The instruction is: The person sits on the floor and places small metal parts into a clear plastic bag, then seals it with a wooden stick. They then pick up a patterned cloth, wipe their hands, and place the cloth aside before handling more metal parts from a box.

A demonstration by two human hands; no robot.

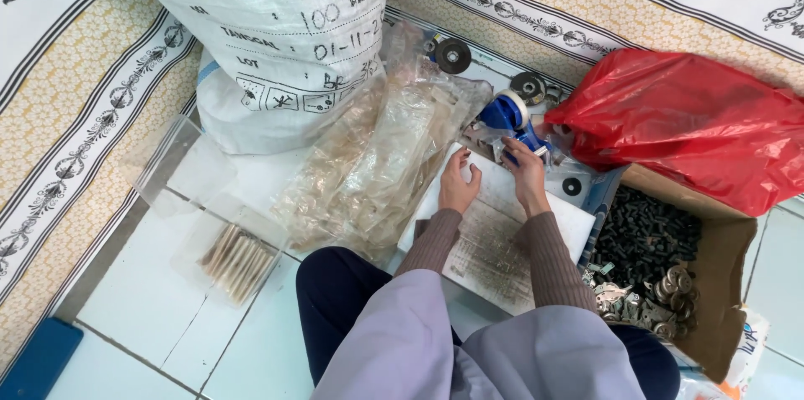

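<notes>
Sitting on the floor (151, 316), right hand (526, 167) is gripping the blue tape dispenser (507, 115); left hand (459, 182), fingers loosely curled, risks its cutting edge

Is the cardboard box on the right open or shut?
Open: the cardboard box has no top covering, so the dark small parts inside show.

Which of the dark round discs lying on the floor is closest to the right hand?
The small disc just right of the right hand; the two larger ones lie farther up, near the sack and red bag.
</notes>
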